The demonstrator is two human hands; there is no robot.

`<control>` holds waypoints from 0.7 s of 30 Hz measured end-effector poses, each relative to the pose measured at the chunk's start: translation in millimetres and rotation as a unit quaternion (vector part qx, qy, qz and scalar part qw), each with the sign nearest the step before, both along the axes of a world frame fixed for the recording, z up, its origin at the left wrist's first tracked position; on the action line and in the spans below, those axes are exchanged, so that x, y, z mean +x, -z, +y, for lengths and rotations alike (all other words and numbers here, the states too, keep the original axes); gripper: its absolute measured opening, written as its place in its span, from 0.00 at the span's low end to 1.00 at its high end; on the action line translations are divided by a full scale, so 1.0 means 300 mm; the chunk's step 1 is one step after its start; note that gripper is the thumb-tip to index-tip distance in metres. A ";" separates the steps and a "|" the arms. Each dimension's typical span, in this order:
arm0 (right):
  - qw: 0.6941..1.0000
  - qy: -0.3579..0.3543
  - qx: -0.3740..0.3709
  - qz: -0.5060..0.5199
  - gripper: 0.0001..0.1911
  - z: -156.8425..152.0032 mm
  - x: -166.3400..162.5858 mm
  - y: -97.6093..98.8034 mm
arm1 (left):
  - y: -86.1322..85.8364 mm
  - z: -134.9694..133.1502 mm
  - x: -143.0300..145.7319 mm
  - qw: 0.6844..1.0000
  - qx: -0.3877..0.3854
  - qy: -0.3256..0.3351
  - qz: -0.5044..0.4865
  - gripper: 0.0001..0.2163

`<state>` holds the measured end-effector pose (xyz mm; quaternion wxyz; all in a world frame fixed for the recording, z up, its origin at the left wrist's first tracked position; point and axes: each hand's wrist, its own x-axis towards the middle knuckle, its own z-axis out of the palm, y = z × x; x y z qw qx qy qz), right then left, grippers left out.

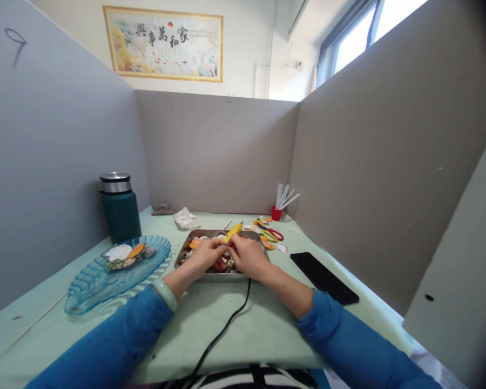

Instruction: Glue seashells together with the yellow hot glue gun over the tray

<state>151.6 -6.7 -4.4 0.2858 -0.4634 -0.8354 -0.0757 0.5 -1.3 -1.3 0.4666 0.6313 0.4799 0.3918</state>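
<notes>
Left hand (204, 256) and right hand (249, 256) meet above the tray (221, 277) at frame centre, what they pinch I cannot tell; a pulled cord (231, 320) might drag the glue gun (234, 232)

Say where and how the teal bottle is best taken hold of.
The teal bottle is probably best wrapped around its upper body, just below the steel top, by the left hand coming from the picture's right, above the blue plate. It stands upright, offering a broad side; the left partition is close beyond it, and the plate crowds its base.
</notes>
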 end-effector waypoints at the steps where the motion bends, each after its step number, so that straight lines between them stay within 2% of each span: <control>1: 1.000 -0.001 0.000 0.001 0.07 0.000 0.000 0.000 | 0.000 0.001 0.000 1.000 0.001 0.000 0.001 0.10; 9: 1.000 0.002 -0.003 0.002 0.08 0.001 -0.001 -0.001 | 0.000 -0.002 -0.001 1.000 -0.005 -0.005 -0.003 0.12; 21: 1.000 -0.006 0.007 0.002 0.07 0.005 0.001 0.006 | 0.001 -0.002 -0.003 1.000 0.001 0.003 0.004 0.08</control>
